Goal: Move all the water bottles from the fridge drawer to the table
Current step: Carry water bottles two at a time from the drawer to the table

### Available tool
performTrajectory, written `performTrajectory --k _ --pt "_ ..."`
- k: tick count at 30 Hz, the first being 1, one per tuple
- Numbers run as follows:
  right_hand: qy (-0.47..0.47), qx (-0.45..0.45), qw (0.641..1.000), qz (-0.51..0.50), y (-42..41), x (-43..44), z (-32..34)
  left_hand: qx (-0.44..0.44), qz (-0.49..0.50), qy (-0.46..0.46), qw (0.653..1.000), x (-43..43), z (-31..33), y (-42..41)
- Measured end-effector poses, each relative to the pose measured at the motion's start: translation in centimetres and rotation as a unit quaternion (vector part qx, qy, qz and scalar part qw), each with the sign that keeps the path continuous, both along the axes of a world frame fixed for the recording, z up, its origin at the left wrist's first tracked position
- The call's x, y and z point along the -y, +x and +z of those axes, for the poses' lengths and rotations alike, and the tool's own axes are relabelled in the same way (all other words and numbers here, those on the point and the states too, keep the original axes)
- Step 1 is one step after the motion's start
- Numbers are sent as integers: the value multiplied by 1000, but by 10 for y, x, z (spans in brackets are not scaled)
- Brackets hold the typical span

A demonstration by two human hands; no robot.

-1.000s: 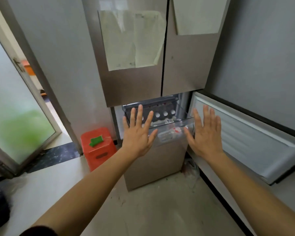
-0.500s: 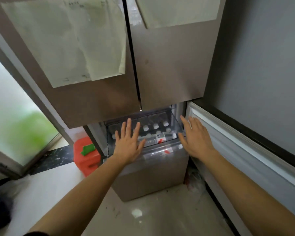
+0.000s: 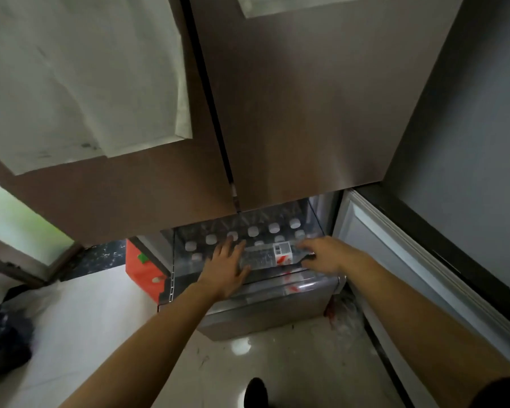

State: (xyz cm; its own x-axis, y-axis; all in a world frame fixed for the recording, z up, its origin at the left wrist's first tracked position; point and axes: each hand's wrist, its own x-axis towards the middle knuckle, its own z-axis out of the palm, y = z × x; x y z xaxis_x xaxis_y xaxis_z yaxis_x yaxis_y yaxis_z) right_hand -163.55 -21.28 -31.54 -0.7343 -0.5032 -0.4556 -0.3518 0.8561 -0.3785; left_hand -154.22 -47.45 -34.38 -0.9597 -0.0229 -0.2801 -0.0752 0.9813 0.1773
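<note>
Fridge drawer (image 3: 248,293) pulled out below the closed upper doors. One water bottle (image 3: 270,257) lies sideways on top, red-white label up; more upright bottles (image 3: 252,231) behind, white caps showing. Left hand (image 3: 224,267): grip wide, fingers spread, flat at the lying bottle's left end. Right hand (image 3: 321,256): grip part-curled at its right end, blurred, can't tell if closed on it. Orange box (image 3: 143,275) on the floor beside the drawer.

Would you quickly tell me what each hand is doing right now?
Left hand: open, fingers spread over the lying bottle, gripping nothing.
Right hand: open, reaching at the bottle's other end, not closed on it.
</note>
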Motion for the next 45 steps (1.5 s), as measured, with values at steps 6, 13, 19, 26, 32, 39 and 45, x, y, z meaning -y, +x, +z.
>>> performTrajectory --k 6,13,19,26,32,39,45 --pt "63 105 992 -18 -26 20 -23 41 -102 33 993 -5 -35 -52" --pt "158 192 968 19 -42 39 -52 77 -124 11 989 -8 -70 -70" --pt "218 198 955 33 -41 46 -64 57 -96 -26 993 -11 -81 -68" --pt "224 185 956 37 -44 48 -73 93 -71 -89 989 -2 -73 -67" --pt "240 207 948 43 -41 55 -84 181 -1 -153 971 36 -64 -39" --pt "207 169 963 46 -38 61 -88 156 38 -70 985 38 -75 -44" --pt "247 42 966 63 -29 69 -88 123 40 -25 991 21 -87 -60"
